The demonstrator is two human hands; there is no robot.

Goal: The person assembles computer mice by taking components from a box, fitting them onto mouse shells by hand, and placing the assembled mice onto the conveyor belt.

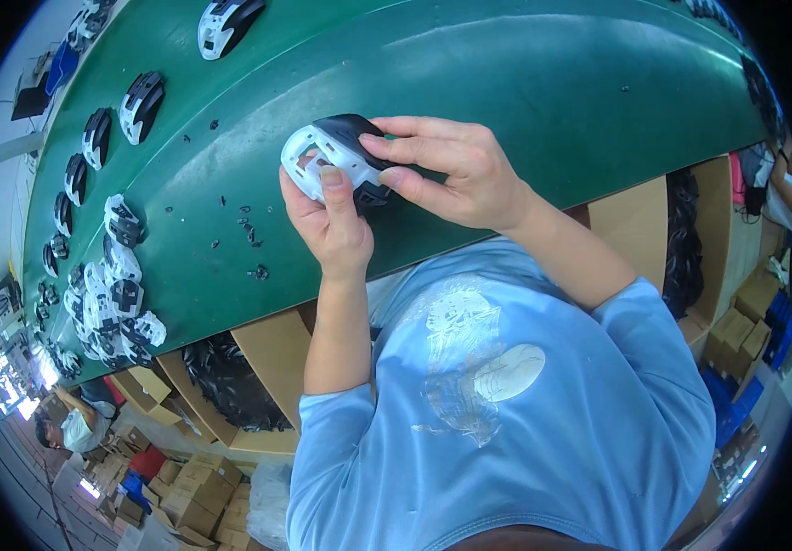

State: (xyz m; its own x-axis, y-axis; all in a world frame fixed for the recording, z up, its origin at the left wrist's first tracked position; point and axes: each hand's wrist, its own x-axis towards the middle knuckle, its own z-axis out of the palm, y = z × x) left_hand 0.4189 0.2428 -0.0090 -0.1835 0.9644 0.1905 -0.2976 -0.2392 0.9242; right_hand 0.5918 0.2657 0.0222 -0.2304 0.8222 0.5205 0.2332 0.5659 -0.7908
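Observation:
A black-and-white computer mouse shell [302, 145] is held over the green worktable, with slots and a central opening in its white part. My left hand [333, 228] is closed on the shell from the near side, its thumb pressed on the white part. From the right, my right hand [465, 173] grips the black end, fingers on top and thumb lower down. My palms and fingers hide part of its underside and right end. On the table left of my hands lie several small black pieces [247, 223].
The green worktable [543, 110] curves across the view. A row of mouse shells [142, 106] runs along its left side, beside a pile of white and black shell parts [102, 298]. Under its near edge stand cardboard boxes [263, 367] with black plastic bags. Another person [79, 422] is at the far left.

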